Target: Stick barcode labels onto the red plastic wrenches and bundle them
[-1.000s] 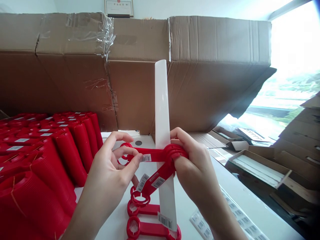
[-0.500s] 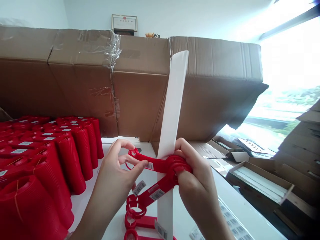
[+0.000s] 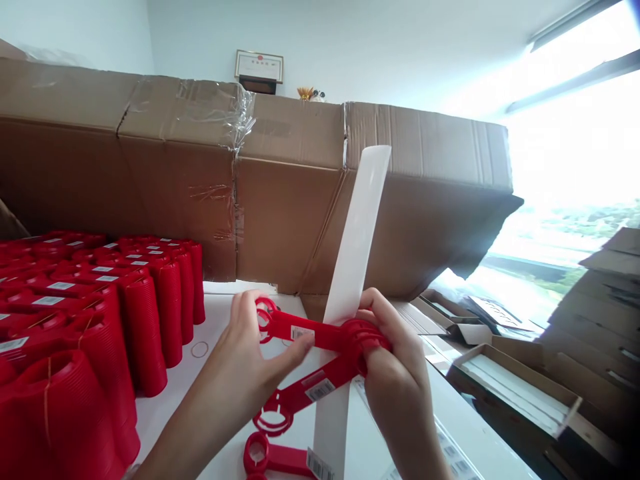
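Observation:
My right hand (image 3: 400,373) grips the stacked ring end of two red plastic ring-ended wrenches (image 3: 320,335), whose arms fan out to the left. My left hand (image 3: 255,360) holds the upper arm near its far ring, with the thumb on its barcode label. A long white strip (image 3: 356,233) rises behind the wrenches and passes close to my right hand. Its lower end runs down past a further red wrench (image 3: 273,460) lying on the white table (image 3: 175,407), and a barcode label is stuck on it.
Tall stacks of ribbed red parts (image 3: 145,337) fill the table's left side, with a thin rubber band (image 3: 200,349) beside them. A barcode sheet (image 3: 450,450) lies at the right. Large cardboard boxes (image 3: 295,200) stand behind, and an open box of white strips (image 3: 515,387) sits lower right.
The view has tilted and shifted, so the white strip leans right. My left hand has slid along the upper arm, its thumb now on the label. The wrench's lower ring has risen.

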Tool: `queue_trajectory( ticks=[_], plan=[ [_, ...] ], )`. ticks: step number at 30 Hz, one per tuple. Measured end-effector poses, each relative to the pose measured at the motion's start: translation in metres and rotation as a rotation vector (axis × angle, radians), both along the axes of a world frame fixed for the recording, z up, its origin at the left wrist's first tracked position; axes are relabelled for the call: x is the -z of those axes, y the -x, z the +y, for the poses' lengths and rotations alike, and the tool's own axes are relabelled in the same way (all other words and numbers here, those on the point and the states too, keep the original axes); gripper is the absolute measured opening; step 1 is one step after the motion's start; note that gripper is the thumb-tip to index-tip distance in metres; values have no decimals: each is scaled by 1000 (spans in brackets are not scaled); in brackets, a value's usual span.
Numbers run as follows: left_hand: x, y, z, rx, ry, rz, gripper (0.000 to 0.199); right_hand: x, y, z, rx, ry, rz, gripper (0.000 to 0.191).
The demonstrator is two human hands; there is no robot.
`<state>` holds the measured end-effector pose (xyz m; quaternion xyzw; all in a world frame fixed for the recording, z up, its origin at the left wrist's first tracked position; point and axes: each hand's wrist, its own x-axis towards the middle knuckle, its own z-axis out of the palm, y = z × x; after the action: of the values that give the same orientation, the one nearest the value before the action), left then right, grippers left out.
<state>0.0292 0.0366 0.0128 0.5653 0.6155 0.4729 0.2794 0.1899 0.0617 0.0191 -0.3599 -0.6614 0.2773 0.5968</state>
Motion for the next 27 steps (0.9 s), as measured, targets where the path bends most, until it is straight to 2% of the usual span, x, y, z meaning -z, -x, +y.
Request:
queue_trajectory(
  ticks=[4,8,12,16,19,23,27],
  plan=[
    [-8,-3,-4,36,9,-60,74,2,6,-2,-17,-75,26,15],
    [-6,3,-3,43,-8,-135,72,3,8,-3,-48,-59,51,15],
    [0,9,-2,64,-19,-191,57,0,7,0,-80,50,80,11],
    [-2,17,0,50,-52,-177,40,0,2,10,-81,120,105,9],
    [-7,28,2,97,-49,-339,36,1,-2,21,-104,164,105,8],
    [-12,42,2,177,7,-534,40,2,-5,34,-154,244,111,4],
    [-17,47,-3,183,-10,-642,20,3,-8,41,-149,289,130,6]
  ],
)
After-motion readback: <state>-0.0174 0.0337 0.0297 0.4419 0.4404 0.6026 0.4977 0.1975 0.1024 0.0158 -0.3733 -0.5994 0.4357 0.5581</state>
